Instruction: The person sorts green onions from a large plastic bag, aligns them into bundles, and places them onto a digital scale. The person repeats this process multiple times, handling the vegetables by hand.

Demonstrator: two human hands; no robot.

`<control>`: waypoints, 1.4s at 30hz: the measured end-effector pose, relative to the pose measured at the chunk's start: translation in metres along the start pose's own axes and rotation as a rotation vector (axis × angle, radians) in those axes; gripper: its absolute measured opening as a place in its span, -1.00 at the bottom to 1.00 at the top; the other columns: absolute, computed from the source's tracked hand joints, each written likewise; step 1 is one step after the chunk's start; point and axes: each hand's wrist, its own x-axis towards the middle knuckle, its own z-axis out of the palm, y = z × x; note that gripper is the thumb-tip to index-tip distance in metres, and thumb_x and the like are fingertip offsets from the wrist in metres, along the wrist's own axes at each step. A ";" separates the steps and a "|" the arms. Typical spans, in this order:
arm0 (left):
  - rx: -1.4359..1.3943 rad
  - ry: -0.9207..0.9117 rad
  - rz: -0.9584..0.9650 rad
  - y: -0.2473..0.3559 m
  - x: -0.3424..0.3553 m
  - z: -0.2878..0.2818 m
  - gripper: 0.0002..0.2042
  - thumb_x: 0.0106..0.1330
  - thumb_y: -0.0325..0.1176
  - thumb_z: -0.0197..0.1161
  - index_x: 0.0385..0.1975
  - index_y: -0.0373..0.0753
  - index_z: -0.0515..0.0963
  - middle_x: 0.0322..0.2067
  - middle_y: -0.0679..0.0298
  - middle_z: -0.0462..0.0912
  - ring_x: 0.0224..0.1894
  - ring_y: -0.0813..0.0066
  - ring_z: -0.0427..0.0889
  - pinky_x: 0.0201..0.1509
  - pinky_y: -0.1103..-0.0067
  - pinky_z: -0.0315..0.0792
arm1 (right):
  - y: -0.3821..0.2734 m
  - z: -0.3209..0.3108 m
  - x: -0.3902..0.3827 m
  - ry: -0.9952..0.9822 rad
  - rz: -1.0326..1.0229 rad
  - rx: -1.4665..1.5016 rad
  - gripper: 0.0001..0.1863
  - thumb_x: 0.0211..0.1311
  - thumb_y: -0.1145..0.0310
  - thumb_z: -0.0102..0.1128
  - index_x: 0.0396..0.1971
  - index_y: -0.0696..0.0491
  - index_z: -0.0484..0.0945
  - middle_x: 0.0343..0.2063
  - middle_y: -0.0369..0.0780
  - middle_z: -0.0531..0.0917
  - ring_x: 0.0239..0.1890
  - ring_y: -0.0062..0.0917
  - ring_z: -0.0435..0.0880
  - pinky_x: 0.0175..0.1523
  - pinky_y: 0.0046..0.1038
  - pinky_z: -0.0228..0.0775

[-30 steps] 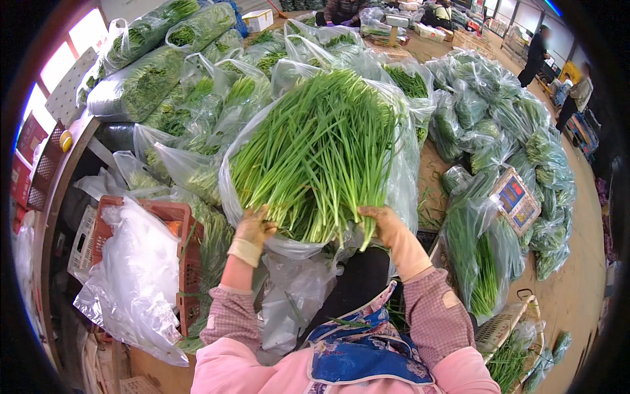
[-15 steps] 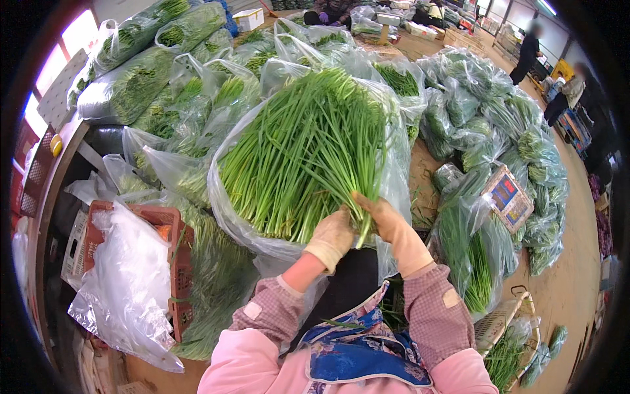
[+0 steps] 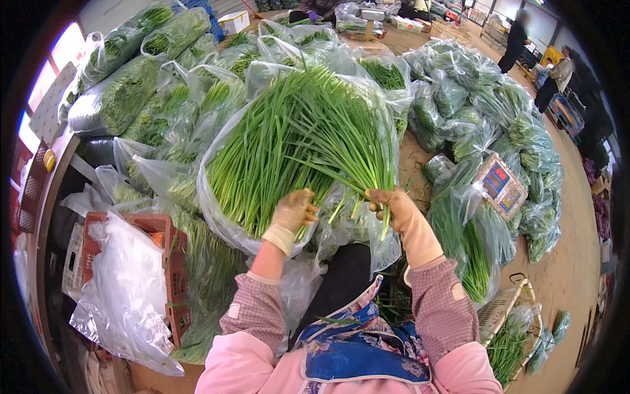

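Observation:
A large heap of long green garlic chives (image 3: 259, 151) lies in an open clear plastic bag (image 3: 209, 203) in front of me, its pale stem ends toward me. My right hand (image 3: 397, 209), in a tan glove, is closed round the stem ends of a smaller bunch of chives (image 3: 351, 148), whose leaves fan up and left over the heap. At the heap's near edge, my left hand (image 3: 290, 215), also gloved, has its fingers curled against stem ends; how many stems it grips is partly hidden. Some loose stems hang between the hands.
To the left, a red-brown crate (image 3: 177, 262) is draped with clear plastic bags (image 3: 128, 269). Bagged greens (image 3: 121, 95) are piled behind and left, with another bagged pile (image 3: 485, 125) at right. A pale basket of greens (image 3: 505, 328) stands lower right. People stand far right.
My hands have moved apart: the left went left to the heap's edge, the right shifted slightly right with the small bunch. The bunch now fans out more widely.

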 end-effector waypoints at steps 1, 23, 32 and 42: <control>0.013 0.003 0.008 -0.005 -0.001 0.017 -0.58 0.33 -0.04 -0.11 -0.05 -0.27 0.39 -0.35 0.11 0.53 -0.37 0.42 0.55 -0.36 0.53 0.48 | 0.007 -0.002 0.001 -0.008 0.019 0.051 -0.77 -0.02 0.36 0.30 -0.38 0.12 0.51 -0.48 -0.31 0.55 -0.59 -0.63 0.46 -0.54 -0.56 0.26; -0.928 -0.138 -0.129 -0.016 0.033 0.003 -0.56 0.32 -0.11 -0.07 0.08 -0.25 0.19 0.00 -0.10 0.34 -0.03 0.01 0.43 0.01 0.25 0.38 | -0.077 -0.024 -0.087 0.150 -0.391 0.020 -0.67 -0.03 0.48 0.14 -0.20 0.22 0.40 -0.54 -0.12 0.58 -0.67 -0.63 0.48 -0.69 -0.72 0.27; -0.709 -0.581 0.125 -0.012 -0.039 0.054 -0.41 0.19 -0.15 0.15 0.19 -0.15 0.11 0.09 0.06 0.30 0.07 0.19 0.38 0.12 0.34 0.28 | -0.093 -0.019 -0.111 0.876 -1.094 -1.263 -0.65 0.02 0.49 0.09 -0.14 0.20 0.36 -0.42 -0.10 0.59 -0.49 -0.43 0.60 -0.43 -0.46 0.50; -1.245 -0.348 -0.324 -0.069 -0.085 0.100 -0.37 0.09 -0.07 0.25 0.16 -0.06 0.21 0.10 0.25 0.34 0.14 0.27 0.31 0.23 0.29 0.16 | 0.055 0.033 -0.100 -0.130 -0.687 -1.424 -0.29 0.00 0.43 0.10 0.21 0.09 0.07 0.15 -0.03 0.25 0.00 -0.28 0.48 -0.02 -0.38 0.40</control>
